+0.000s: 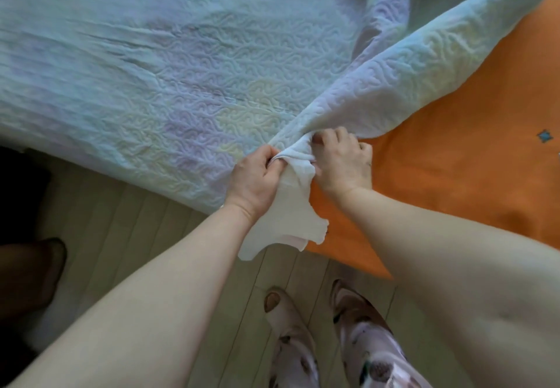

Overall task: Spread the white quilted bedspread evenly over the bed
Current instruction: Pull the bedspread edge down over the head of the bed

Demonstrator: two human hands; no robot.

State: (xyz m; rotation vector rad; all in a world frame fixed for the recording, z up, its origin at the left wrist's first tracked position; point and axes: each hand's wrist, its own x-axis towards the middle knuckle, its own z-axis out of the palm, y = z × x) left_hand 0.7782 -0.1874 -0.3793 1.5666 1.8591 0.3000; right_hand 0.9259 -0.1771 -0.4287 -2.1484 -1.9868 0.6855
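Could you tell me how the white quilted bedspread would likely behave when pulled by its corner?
Probably floppy: the bedspread bunches where the left hand and right hand grip it, the corner hanging limp. Likely fairly light, since that grip lifts a long fold off the orange sheet.

Bedspread (188, 84): white quilted cloth, matt, raised wavy stitch pattern, creased in places; gathered corner looks thinner and smoother. Sheet (454, 175): orange cloth, matt, smooth. Floor (127, 230): pale wood-look planks, low sheen. Trousers (366, 354): printed soft cloth.
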